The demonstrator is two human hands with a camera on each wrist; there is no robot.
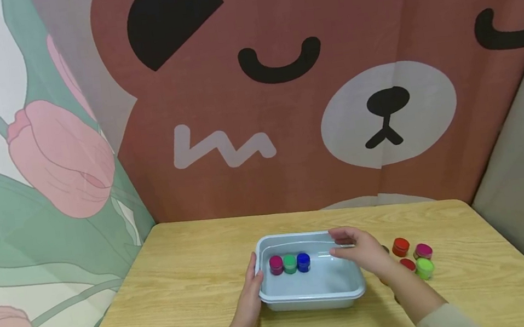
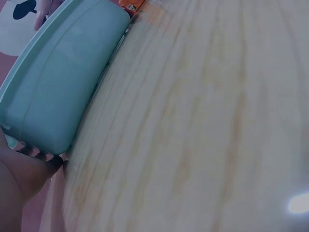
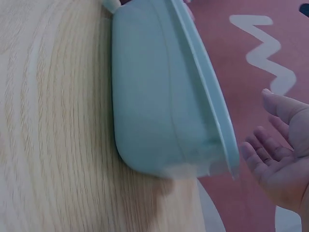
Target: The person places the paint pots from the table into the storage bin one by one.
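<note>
A pale blue plastic tub (image 1: 317, 301) rests on the wooden table. Three small paint jars stand side by side in its left part: a magenta jar (image 1: 276, 265), a green jar (image 1: 290, 263) and a blue jar (image 1: 303, 262). My left hand (image 1: 249, 300) holds the tub's left end, thumb at the rim and fingers along the outside wall. The left wrist view shows its fingers (image 2: 36, 166) against the tub's end. Over the tub's right rim hovers my right hand (image 1: 364, 249). In the right wrist view that hand (image 3: 285, 154) has loosely spread fingers and holds nothing.
Right of the tub stand more jars: a red jar (image 1: 400, 247), another magenta jar (image 1: 423, 251), a darker red jar (image 1: 407, 265) and a lime green jar (image 1: 425, 268). My right forearm partly hides others there. A bear-print curtain (image 1: 290, 154) hangs behind the table (image 1: 183, 284).
</note>
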